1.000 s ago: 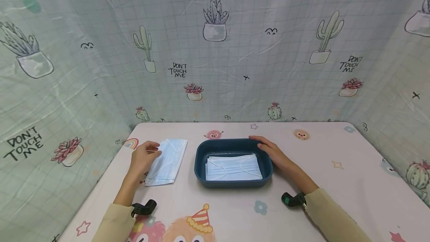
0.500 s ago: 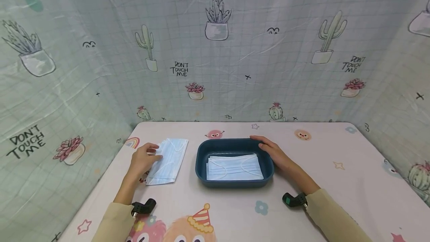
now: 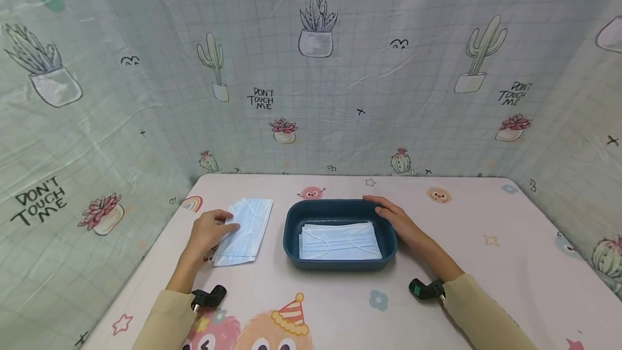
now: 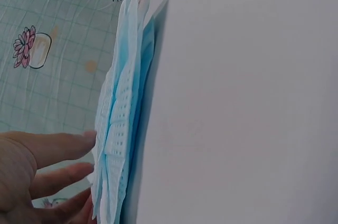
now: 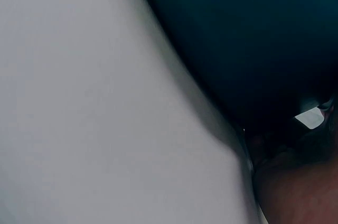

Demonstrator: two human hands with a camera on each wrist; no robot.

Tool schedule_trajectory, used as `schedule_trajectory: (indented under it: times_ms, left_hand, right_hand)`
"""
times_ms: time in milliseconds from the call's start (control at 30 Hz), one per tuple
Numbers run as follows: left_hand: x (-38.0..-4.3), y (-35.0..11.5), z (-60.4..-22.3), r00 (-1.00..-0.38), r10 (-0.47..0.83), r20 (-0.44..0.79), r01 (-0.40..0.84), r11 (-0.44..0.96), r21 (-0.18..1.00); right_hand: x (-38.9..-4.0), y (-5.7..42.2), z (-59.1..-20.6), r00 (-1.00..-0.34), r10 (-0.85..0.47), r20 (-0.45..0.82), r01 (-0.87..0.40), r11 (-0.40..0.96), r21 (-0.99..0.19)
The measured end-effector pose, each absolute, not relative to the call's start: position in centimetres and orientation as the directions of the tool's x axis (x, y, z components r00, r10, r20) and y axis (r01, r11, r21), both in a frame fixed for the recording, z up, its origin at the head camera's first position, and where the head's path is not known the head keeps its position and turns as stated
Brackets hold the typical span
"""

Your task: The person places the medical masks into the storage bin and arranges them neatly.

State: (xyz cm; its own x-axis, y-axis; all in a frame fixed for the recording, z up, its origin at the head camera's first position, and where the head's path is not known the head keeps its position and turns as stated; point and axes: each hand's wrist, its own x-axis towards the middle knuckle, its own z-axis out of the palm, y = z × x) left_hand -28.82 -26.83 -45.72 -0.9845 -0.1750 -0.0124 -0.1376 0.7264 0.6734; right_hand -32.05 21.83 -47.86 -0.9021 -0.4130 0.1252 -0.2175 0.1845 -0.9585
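A stack of light blue disposable face masks lies slanted on the left of the table. My left hand is at its left edge; in the left wrist view, the thumb and fingertips touch the top face of the stack, which lies flat. At the centre stands a dark blue plastic box with more face masks piled in it, ear loops on top. My right hand holds the box's right back corner, its thumb over the rim. The right wrist view shows the box's dark side close up, the fingers mostly hidden.
The table wears a pale pink cloth with cartoon prints. A patterned curtain rises behind it and along both sides. Each wrist carries a small black camera, the left camera close to the tabletop.
The left hand has shifted slightly right, with its thumb further onto the mask stack. My right hand and the box stay in place; the head view has tilted a little.
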Motion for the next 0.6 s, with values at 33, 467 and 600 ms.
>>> schedule_trajectory:
  times_ms: [33, 467, 600]
  left_hand:
    - [-28.83, -26.81, -45.65, -0.985, -0.171, -0.022, -0.141, 0.729, 0.67]
    - [-28.91, -26.49, -45.35, -0.982, -0.17, -0.082, -0.183, 0.74, 0.647]
    - [-28.97, -26.51, -45.43, -0.973, -0.197, -0.117, -0.225, 0.717, 0.66]
  right_hand:
    - [-32.08, 21.84, -47.89, -0.902, -0.413, 0.127, -0.22, 0.185, -0.958]
    - [-31.83, 21.78, -47.72, -0.9, -0.418, 0.123, -0.22, 0.191, -0.957]
    - [-31.96, 21.81, -47.7, -0.897, -0.42, 0.135, -0.232, 0.188, -0.954]
